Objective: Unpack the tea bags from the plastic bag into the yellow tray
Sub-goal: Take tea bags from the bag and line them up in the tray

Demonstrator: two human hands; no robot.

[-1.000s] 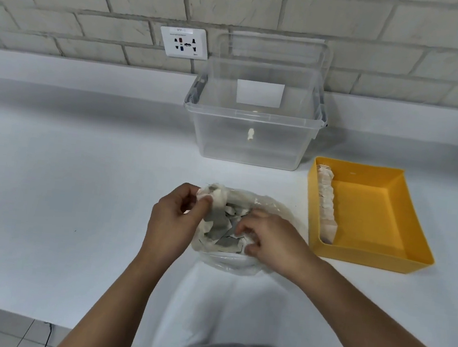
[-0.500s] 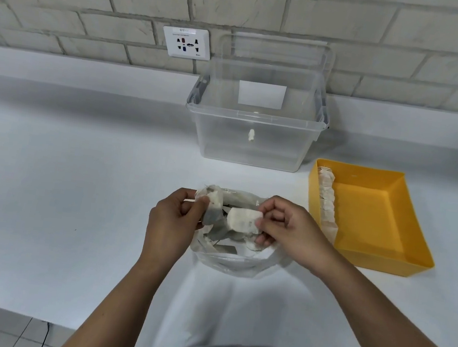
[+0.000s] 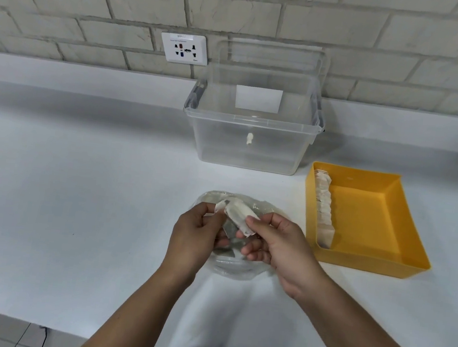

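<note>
status: one tea bag (image 3: pixel 241 217) is out and held just above the open plastic bag (image 3: pixel 234 270), which sits on the white countertop (image 3: pixel 75 182) in front of the person

right hand (image 3: pixel 279 247): thumb and fingers curled, clamped on the lower end of the tea bag
left hand (image 3: pixel 193 235): thumb and forefinger pinch a white flap (image 3: pixel 219 207) touching the bag's top end. can't tell if it's the tag, a fold of the same bag or a second one

more grey/white sachets show inside the plastic bag under the hands, so it's far from empty

yellow tray (image 3: pixel 367 263) is to the right, near but not touching. a row of tea bags (image 3: pixel 323 206) stands on edge along its left wall; the rest of the floor is bare

clear storage box (image 3: pixel 250 147) behind, not involved

handling, my read:
- tea bag is very light, soft paper, bends easily and likely tears if pulled from both ends
- strings/tags probably tangle with neighbours, so separate gently
- best hold: a light pinch across the flat faces near one end
- plastic film is slippery and floppy, needs one hand holding its mouth

next step likely: free the flap, then slot the bag upright at the near end of the row
</note>
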